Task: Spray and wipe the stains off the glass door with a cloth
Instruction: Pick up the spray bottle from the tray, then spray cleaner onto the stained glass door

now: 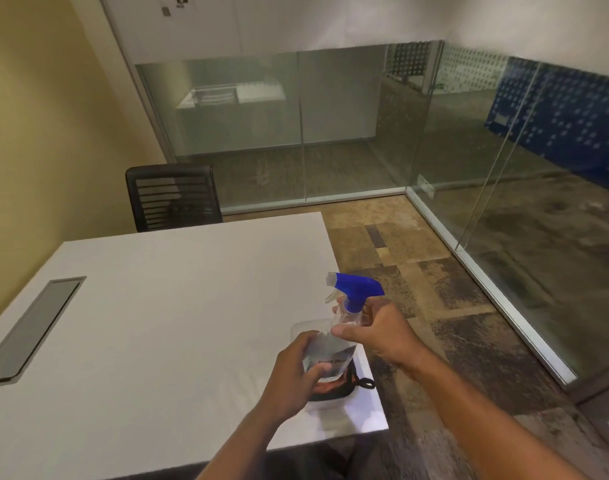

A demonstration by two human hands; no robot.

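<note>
A clear spray bottle (325, 348) with a blue trigger head sits between both my hands above the near right corner of the white table (164, 306). My left hand (292, 372) grips the bottle's body from the left. My right hand (379, 330) grips its neck just under the blue head. Under the bottle lies an orange and black cloth (341, 388) with a black loop. The glass walls (348, 126) stand at the far side and along the right of the room.
A black office chair (173, 197) stands at the table's far end. A grey cable hatch (33, 327) is set into the tabletop at left. Patterned carpet (434, 299) runs between the table and the right glass wall (538, 202).
</note>
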